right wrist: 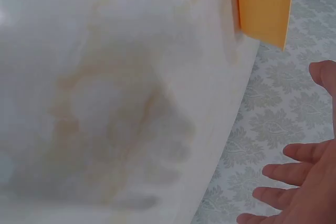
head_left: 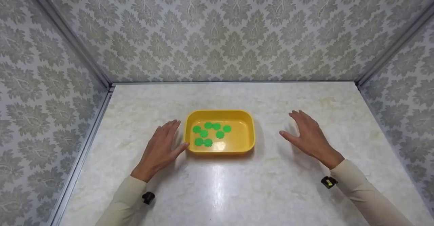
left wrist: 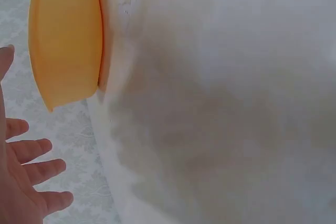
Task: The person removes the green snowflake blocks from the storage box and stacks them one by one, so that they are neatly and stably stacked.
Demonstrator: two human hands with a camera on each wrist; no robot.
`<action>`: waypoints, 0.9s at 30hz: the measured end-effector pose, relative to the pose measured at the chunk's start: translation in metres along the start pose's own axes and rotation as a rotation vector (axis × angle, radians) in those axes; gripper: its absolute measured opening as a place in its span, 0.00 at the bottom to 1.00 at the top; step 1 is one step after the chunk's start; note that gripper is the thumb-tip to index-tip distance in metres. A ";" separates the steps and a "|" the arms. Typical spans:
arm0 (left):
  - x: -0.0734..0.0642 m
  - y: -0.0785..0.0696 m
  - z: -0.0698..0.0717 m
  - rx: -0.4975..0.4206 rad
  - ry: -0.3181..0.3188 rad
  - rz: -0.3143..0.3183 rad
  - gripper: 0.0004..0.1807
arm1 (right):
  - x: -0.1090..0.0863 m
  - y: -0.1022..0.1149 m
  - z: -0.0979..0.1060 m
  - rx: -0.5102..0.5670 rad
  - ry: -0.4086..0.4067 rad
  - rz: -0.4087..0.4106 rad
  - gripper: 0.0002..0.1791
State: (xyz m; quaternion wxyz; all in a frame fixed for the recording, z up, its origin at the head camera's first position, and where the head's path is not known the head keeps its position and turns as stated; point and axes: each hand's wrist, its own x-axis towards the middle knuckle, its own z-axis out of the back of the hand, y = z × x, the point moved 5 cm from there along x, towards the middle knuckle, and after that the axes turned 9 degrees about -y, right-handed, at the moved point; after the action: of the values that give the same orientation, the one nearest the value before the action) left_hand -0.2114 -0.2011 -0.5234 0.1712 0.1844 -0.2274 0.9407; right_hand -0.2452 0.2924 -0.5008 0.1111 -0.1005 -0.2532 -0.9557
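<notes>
A yellow rectangular tub [head_left: 239,134] with rounded corners stands in the middle of the table. Several small green scalloped discs [head_left: 220,135] lie flat on its floor, mostly toward the left side. At the tub's left end is my left hand [head_left: 161,148], fingers extended and thumb near the rim; whether the thumb touches it I cannot tell. My right hand [head_left: 310,138] hovers well to the right of the tub, thumb and fingers spread, holding nothing. Both wrist views show the tub's outer wall [left wrist: 65,40] apart from the loosely extended fingers.
The pale marbled table [head_left: 217,185] extends around the tub. Patterned panels rise behind it [head_left: 217,33] and on both sides. A small black device sits on each wrist, the left one [head_left: 148,198] and the right one [head_left: 329,182].
</notes>
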 end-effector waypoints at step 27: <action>-0.004 -0.015 -0.034 -0.364 0.085 0.165 0.58 | 0.024 0.061 -0.021 0.263 -0.054 0.079 0.34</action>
State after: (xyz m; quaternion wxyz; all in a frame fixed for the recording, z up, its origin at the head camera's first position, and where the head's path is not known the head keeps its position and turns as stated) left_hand -0.2113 -0.1731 -0.5476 0.1335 0.0914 -0.4004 0.9019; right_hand -0.2549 0.2265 -0.4844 0.1542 -0.1209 -0.3749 -0.9061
